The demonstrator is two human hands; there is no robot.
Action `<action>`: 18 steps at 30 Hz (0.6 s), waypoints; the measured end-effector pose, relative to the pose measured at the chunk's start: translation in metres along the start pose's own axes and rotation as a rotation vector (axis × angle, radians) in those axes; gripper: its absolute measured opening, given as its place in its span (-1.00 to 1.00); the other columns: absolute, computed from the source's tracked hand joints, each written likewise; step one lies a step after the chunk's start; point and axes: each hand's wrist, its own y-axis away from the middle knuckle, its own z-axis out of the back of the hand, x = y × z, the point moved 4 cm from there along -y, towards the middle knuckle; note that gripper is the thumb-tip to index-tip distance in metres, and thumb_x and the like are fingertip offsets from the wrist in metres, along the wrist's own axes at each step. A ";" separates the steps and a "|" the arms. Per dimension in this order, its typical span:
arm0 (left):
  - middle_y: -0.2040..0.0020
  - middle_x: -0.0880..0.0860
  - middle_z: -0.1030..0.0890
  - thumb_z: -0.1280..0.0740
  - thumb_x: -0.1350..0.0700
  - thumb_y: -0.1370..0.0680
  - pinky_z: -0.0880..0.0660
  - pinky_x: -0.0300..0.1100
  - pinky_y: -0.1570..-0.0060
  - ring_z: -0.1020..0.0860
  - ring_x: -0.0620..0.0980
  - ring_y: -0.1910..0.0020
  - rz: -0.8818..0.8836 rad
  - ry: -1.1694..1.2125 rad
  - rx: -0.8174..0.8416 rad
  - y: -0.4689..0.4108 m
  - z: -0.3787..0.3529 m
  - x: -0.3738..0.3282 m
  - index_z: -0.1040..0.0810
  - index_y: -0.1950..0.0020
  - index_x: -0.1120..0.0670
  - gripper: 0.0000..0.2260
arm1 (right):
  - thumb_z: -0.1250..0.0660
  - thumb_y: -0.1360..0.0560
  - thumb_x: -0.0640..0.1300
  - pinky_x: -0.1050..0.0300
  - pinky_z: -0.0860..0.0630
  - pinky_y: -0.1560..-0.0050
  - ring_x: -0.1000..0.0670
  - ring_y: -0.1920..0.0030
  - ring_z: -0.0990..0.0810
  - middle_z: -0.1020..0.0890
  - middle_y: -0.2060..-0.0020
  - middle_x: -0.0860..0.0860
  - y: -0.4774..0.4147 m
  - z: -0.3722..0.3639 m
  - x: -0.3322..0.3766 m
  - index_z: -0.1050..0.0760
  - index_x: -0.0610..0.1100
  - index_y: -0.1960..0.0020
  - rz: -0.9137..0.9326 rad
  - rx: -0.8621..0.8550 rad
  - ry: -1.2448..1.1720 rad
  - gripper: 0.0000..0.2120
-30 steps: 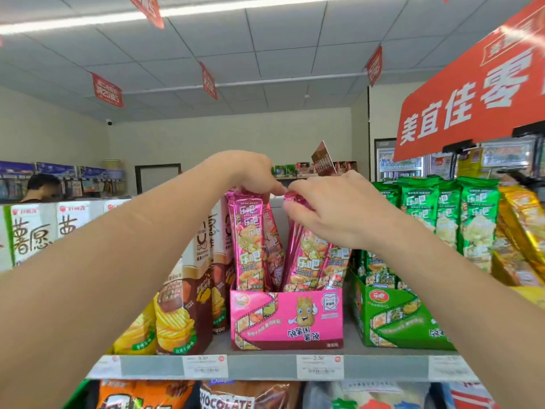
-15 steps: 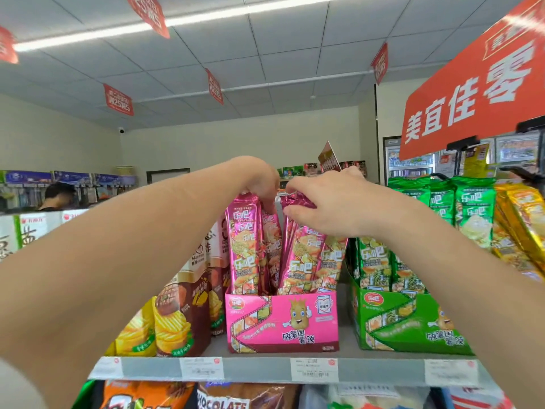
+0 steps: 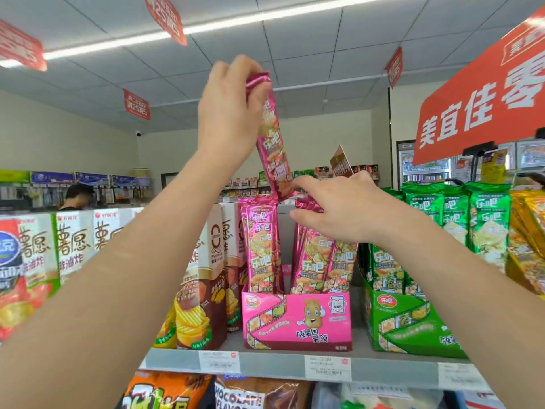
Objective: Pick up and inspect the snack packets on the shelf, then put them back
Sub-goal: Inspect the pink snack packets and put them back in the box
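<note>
left hand (image 3: 233, 113) up high, fingers pinching the top of a pink snack packet (image 3: 272, 143) above the pink box (image 3: 296, 320) on the shelf (image 3: 265, 366); right hand (image 3: 339, 211) fingers pressed on the packets (image 3: 318, 261) standing in that box.

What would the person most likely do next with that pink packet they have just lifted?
Probably lift it a little higher and turn its face toward the eyes. The left hand pinches the pink packet by its top, but its lower end hangs just above the other packets in the pink display box, and the right hand rests on those packets, seemingly steadying them.
</note>
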 end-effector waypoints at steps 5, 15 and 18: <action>0.02 -0.02 -0.45 -0.29 0.10 -0.59 -0.28 -0.50 0.08 -0.39 -0.31 0.14 -0.020 0.163 -0.256 0.029 0.051 -0.004 -0.56 -0.10 0.16 -0.83 | -0.06 -0.51 0.37 -0.20 -0.30 -0.21 -0.05 -0.20 -0.53 -0.59 -0.17 0.07 0.000 0.014 0.000 -0.26 0.08 -0.40 -0.046 -0.144 -0.074 -0.43; 0.02 0.06 -0.47 -0.21 0.19 -0.65 -0.64 -0.03 0.14 -0.55 -0.07 0.06 0.297 0.869 -0.363 0.103 0.085 -0.010 -0.35 -0.09 0.11 -0.94 | -0.31 -0.45 0.27 -0.20 -0.31 -0.42 0.10 -0.40 -0.35 -0.46 -0.33 0.07 0.042 0.037 -0.002 -0.10 0.27 -0.47 -0.184 -0.556 -0.963 -0.33; 0.03 0.09 -0.49 -0.24 0.14 -0.63 -0.61 -0.06 0.12 -0.55 0.02 0.05 0.466 1.040 -0.242 0.136 0.079 -0.010 -0.37 -0.15 0.09 -0.88 | -0.48 -0.39 0.04 -0.10 -0.60 -0.12 0.07 0.01 -0.63 -0.56 0.22 0.12 0.074 0.036 -0.004 -0.36 0.19 -0.33 -0.167 -0.639 -1.326 -0.44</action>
